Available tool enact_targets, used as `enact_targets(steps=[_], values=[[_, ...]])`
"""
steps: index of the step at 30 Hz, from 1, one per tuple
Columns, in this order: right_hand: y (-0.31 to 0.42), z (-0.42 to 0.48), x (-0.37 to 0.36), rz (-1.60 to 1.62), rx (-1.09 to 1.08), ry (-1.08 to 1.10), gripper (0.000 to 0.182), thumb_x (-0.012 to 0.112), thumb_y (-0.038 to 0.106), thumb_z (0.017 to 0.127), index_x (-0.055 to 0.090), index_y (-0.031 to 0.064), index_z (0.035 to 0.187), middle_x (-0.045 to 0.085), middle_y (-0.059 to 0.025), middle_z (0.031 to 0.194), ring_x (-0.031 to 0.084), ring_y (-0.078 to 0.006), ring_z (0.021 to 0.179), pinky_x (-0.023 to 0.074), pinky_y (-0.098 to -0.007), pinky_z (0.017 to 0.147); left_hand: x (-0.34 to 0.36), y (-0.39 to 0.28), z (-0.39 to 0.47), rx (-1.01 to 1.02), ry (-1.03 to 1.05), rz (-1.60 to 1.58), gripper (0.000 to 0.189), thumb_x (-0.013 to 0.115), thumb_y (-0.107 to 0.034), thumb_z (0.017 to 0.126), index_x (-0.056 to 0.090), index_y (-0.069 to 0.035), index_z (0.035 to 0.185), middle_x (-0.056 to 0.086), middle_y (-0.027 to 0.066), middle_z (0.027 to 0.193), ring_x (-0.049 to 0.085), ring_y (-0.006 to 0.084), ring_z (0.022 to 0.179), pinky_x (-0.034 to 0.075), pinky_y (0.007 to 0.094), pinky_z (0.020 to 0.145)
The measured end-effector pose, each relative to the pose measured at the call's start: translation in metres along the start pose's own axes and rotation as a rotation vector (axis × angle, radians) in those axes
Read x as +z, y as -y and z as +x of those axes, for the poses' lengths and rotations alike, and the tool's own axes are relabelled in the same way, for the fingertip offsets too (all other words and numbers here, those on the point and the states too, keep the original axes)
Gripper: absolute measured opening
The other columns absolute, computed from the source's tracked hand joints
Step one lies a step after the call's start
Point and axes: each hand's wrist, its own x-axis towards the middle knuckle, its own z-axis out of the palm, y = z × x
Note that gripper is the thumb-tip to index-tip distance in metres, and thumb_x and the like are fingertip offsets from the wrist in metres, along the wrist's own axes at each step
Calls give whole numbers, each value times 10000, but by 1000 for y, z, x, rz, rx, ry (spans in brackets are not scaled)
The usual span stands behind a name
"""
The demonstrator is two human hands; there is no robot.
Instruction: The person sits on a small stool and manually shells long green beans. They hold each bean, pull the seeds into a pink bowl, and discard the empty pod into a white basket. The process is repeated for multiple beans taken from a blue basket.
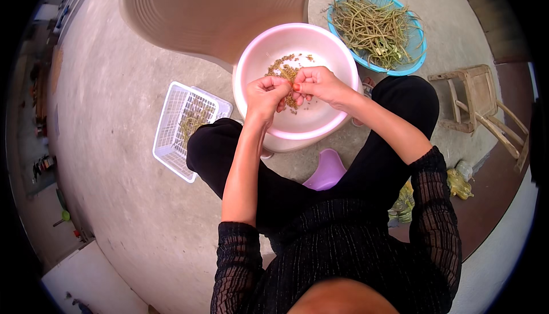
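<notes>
Over a pink-rimmed white basin (296, 134), my left hand (266, 96) and my right hand (321, 86) meet fingertip to fingertip. Thumbs and forefingers of both pinch a thin dry bean pod (283, 73), mostly hidden by the fingers. Below them, small greenish-brown beans (291, 101) lie scattered on the basin's floor. To the upper right, a blue plastic basket (422, 56) holds a heap of long dry pods (371, 26). Left of my knee stands a white plastic basket (163, 146) with pods or husks (193, 119) inside, partly covered by my leg.
A brown plastic chair (223, 9) stands beyond the basin. Between my legs shows a purple plastic piece (329, 169). A small wooden chair (484, 93) lies tipped at right, with squash-like gourds (460, 184) near my right elbow. The floor is concrete (128, 151).
</notes>
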Motion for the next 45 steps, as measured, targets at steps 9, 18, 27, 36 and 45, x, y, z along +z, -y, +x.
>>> enact_targets(steps=[9,18,27,36,45], values=[[7,-2,4,70,5,29,100,591,125,896,573,31,872,654,-61,769,634,-109,685,454,-204,593,-1,-2,-3,-8,11,-113,39,648,-5,789,621,5,762,585,37,627,464,62,450,337,200,385],[6,-2,4,50,1,36,100,583,128,901,571,30,888,655,-61,783,632,-103,691,453,-201,599,0,-2,-2,4,0,-108,34,626,11,789,608,4,761,570,35,616,442,58,438,317,198,380],[8,-2,7,94,40,88,188,512,205,953,563,37,887,636,-58,805,620,-105,701,448,-204,597,2,3,1,34,-42,-129,73,623,14,764,581,-15,711,549,18,579,419,50,410,292,193,380],[2,1,9,105,123,-1,222,490,256,964,558,66,870,560,-1,727,517,-71,605,392,-207,513,8,0,-3,46,-19,-7,52,635,-7,766,598,-23,732,566,15,606,429,41,440,283,188,390],[-8,4,11,-104,-54,-86,246,423,173,968,565,26,830,594,-31,733,538,-89,615,422,-230,533,12,0,-2,31,-68,38,34,628,-9,738,597,-15,726,603,43,617,460,52,443,314,190,392]])
